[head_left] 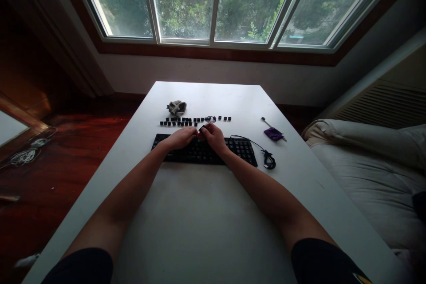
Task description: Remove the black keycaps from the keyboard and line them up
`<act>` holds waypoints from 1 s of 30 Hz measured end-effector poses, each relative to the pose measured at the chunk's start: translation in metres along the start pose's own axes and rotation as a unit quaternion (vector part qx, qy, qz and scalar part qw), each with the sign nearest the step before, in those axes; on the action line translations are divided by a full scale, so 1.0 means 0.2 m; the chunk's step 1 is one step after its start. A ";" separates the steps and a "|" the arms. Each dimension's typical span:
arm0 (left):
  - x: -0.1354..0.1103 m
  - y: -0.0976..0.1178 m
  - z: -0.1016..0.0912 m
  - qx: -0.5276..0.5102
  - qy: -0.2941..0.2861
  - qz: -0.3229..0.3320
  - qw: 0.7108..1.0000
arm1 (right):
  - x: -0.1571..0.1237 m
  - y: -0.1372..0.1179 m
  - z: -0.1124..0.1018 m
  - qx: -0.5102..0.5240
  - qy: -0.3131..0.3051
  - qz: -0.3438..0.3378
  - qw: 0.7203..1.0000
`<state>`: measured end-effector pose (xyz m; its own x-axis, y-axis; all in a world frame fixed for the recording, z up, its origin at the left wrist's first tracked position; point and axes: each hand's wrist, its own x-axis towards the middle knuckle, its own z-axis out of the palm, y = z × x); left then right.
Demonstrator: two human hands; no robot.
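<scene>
A black keyboard [196, 153] lies across the white table, some of its keys hidden under my hands. Above its back edge, my right hand [213, 136] pinches a small black keycap [201, 128]. My left hand [183, 137] is right beside it, fingers curled in toward the keycap; whatever they hold is hidden. Behind the keyboard, several loose black keycaps [181, 122] are set out in rows. A small ring-like tool [210, 119], perhaps wire, lies among them, too small to make out.
A crumpled grey cloth [176, 107] sits at the back left of the table [206, 213]. To the right are a brush [265, 121], a purple cloth [273, 133] and the bundled keyboard cable [269, 159]. A light-coloured sofa [362, 164] stands beyond the right edge.
</scene>
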<state>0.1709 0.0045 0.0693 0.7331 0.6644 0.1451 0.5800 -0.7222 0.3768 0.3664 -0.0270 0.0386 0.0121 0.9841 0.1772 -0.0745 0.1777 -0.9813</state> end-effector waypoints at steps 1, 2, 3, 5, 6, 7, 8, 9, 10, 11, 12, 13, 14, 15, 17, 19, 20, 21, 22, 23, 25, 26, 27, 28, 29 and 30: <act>0.00 0.00 0.00 -0.006 0.006 -0.005 1.000 | 0.00 0.00 0.00 0.013 -0.003 0.001 1.000; 0.00 0.01 0.01 -0.011 0.010 -0.010 1.000 | 0.00 -0.01 0.00 0.027 -0.005 0.004 1.000; -0.01 0.01 0.01 -0.014 0.014 -0.014 1.000 | 0.00 -0.01 0.00 0.040 -0.007 0.008 0.999; -0.01 0.02 0.00 -0.009 0.019 -0.023 1.000 | 0.00 -0.02 0.00 0.057 -0.018 0.014 0.998; -0.01 0.02 0.00 -0.006 0.020 -0.026 0.999 | 0.01 -0.02 -0.01 0.059 -0.025 0.015 0.998; -0.01 0.02 -0.01 -0.008 0.021 -0.028 0.999 | 0.01 -0.02 -0.01 0.059 -0.033 0.013 0.998; 0.00 0.03 -0.01 -0.015 0.023 -0.028 0.999 | 0.02 -0.02 -0.02 0.060 -0.040 0.011 0.997; 0.00 0.03 -0.02 -0.029 0.027 -0.028 0.999 | 0.02 -0.03 -0.02 0.063 -0.045 0.008 0.997; 0.00 0.03 -0.02 -0.048 0.031 -0.030 0.998 | 0.03 -0.03 -0.03 0.070 -0.048 0.006 0.996; 0.01 0.03 -0.03 -0.067 0.037 -0.033 0.997 | 0.03 -0.03 -0.03 0.080 -0.050 0.006 0.996; 0.01 0.04 -0.03 -0.083 0.043 -0.038 0.995 | 0.03 -0.04 -0.04 0.090 -0.051 0.007 0.995; 0.01 0.04 -0.03 -0.091 0.050 -0.046 0.994 | 0.04 -0.04 -0.04 0.099 -0.053 0.010 0.994; 0.02 0.05 -0.02 -0.087 0.057 -0.057 0.993 | 0.04 -0.04 -0.04 0.104 -0.054 0.013 0.993; 0.02 0.06 -0.02 -0.074 0.066 -0.069 0.993 | 0.04 -0.04 -0.04 0.106 -0.054 0.017 0.993; 0.02 0.08 -0.01 -0.039 0.078 -0.089 0.992 | 0.04 -0.03 -0.04 0.099 -0.047 0.025 0.994; 0.02 0.09 0.00 -0.030 0.076 -0.098 0.992 | 0.05 -0.02 -0.05 0.088 -0.037 0.023 0.995; 0.03 0.10 0.00 -0.041 0.069 -0.097 0.992 | 0.05 -0.01 -0.05 0.083 -0.033 0.018 0.996; 0.03 0.10 0.00 -0.060 0.061 -0.094 0.992 | 0.06 -0.01 -0.06 0.080 -0.031 0.012 0.996; 0.03 0.10 0.00 -0.082 0.056 -0.090 0.991 | 0.06 -0.01 -0.06 0.077 -0.031 0.004 0.997; 0.04 0.10 0.00 -0.102 0.056 -0.090 0.989 | 0.06 -0.02 -0.06 0.076 -0.034 -0.003 0.997; 0.04 0.10 0.00 -0.129 0.066 -0.102 0.984 | 0.06 -0.03 -0.06 0.073 -0.047 -0.015 0.996; 0.04 0.10 0.00 -0.133 0.073 -0.114 0.982 | 0.06 -0.04 -0.06 0.069 -0.055 -0.022 0.996; 0.04 0.11 0.00 -0.130 0.079 -0.124 0.980 | 0.06 -0.05 -0.06 0.064 -0.063 -0.030 0.996; 0.04 0.11 0.01 -0.124 0.082 -0.132 0.980 | 0.05 -0.05 -0.05 0.056 -0.069 -0.040 0.995; 0.04 0.11 0.01 -0.116 0.082 -0.135 0.981 | 0.05 -0.06 -0.05 0.048 -0.072 -0.050 0.995; 0.04 0.12 0.01 -0.110 0.080 -0.132 0.982 | 0.05 -0.06 -0.04 0.038 -0.070 -0.061 0.995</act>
<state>0.1913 -0.0076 0.0776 0.4926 0.8570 0.1515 0.6384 -0.4741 0.6063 0.3753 -0.0198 0.0505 -0.1128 0.9446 0.3081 -0.1561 0.2894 -0.9444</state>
